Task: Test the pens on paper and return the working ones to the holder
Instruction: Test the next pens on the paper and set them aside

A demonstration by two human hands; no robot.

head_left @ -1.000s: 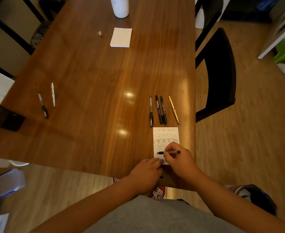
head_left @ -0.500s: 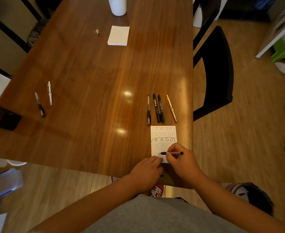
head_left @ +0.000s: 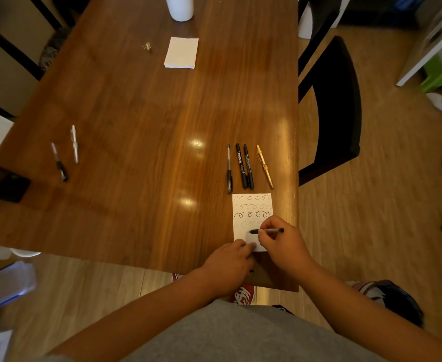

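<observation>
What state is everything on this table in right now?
Paper: lying flat, four rows of loops drawn.
Held pen: pinched by right hand, tip over the paper.
Left hand: presses the paper's near corner.
Four pens: lying side by side beyond the paper.
Two pens: lying apart at the left.
Pad: blank, flat.
Holder: upright, far end.

dim warm light | overhead glare spots on table [head_left: 162, 113] | edges bowed, corners soft
</observation>
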